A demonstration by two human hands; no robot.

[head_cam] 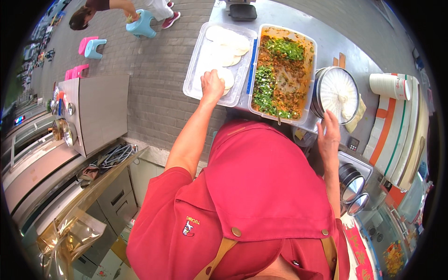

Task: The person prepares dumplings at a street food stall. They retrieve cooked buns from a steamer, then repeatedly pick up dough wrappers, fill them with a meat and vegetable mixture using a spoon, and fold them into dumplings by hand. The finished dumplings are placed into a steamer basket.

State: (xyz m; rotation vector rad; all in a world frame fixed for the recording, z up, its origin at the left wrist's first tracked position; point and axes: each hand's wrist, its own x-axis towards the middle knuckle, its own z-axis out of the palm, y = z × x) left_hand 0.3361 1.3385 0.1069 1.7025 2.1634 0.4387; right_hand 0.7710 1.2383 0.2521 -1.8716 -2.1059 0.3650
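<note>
My left hand point(212, 84) reaches into a clear plastic tub point(191, 78), its fingers bent at the edge of a round, flat piece of white dough point(225, 77). Whether it grips the dough cannot be told. More dough rounds point(231, 45) lie overlapped in the tub. Beside it a second tub point(315, 52) holds orange-brown filling point(285, 94) and chopped green onion point(264, 85), with a metal handle at its near edge. My right hand point(329, 131) is raised, fingers apart, at the near rim of a round steamer point(337, 89) with a white woven liner and a piece of dough at its right side.
Paper cups point(388, 86) lie on their side at the right, near a folded striped cover point(392, 129). Round metal tins point(351, 185) stand lower right. A black box point(242, 12) sits at the table's far end. A person point(101, 10) bends over a blue stool point(141, 24).
</note>
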